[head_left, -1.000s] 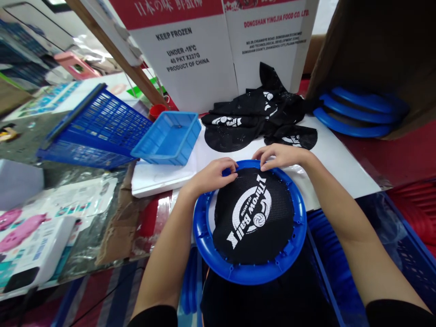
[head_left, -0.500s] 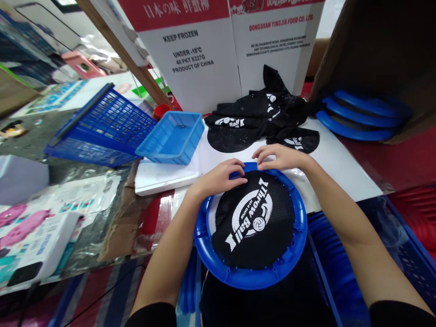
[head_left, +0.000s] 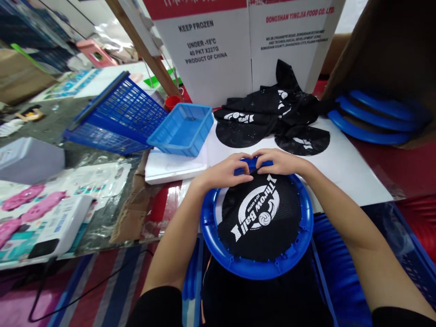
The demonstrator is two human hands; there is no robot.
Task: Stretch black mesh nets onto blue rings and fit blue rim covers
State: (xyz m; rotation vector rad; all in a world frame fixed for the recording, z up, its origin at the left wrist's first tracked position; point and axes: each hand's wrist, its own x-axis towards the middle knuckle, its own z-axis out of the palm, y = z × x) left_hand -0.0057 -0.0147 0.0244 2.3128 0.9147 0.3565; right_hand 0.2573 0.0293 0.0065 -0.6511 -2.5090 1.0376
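Note:
A round blue plastic ring (head_left: 258,271) lies over my lap, against the table's front edge. Black mesh (head_left: 262,247) printed "Throw Ball" spans its middle, with a gap along the upper left. My left hand (head_left: 227,171) is closed over the far rim, fingers curled on top and thumb against the cloth. Beside it, nearly touching, my right hand (head_left: 278,161) is closed on the same rim with bent fingers at the mesh's edge. Fingertips partly hide the spot where cloth meets ring. Several more black mesh pieces (head_left: 241,135) lie heaped beyond my hands.
Left of the heap, a light blue tray (head_left: 184,147) rests on a white slab (head_left: 173,170), beside a tilted blue basket (head_left: 119,120). A printed white carton (head_left: 218,81) stands behind. Blue rings (head_left: 371,131) sit in a box at right; more rings (head_left: 340,263) are below.
Both hands have come closer together at the far rim, and the right fingers have bent down onto it. In view, the scene has shifted slightly right as the camera turned.

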